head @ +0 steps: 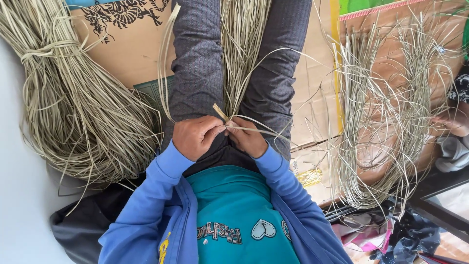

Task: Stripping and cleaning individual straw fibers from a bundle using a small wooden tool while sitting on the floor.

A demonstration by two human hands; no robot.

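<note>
Head view looks straight down a teal shirt [234, 215] and blue jacket sleeves [161, 190] to both hands meeting over the lap. Left hand [195, 136] has its grip pressed together, thumb and forefinger pinching the strands [222, 113] at their gathered end; right hand [247, 138] touches it from the other side, its grip closed on the same strands, though its fingertips are partly hidden, so how many it pinches is hard to tell. From that pinch the strands fan away between the legs in grey trousers [195, 73], a few bending off to the right across the thigh. Beneath the legs lies flattened cardboard [122, 54] with a dark printed pattern. On the left, on the cardboard and a pale floor [19, 195], rests a thick tied bundle [73, 107] of the same dry straw. On the right, well apart from the hands, a looser heap [386, 122] spreads over more cardboard, and past it another person's hand [452, 122] shows at the frame edge.
</note>
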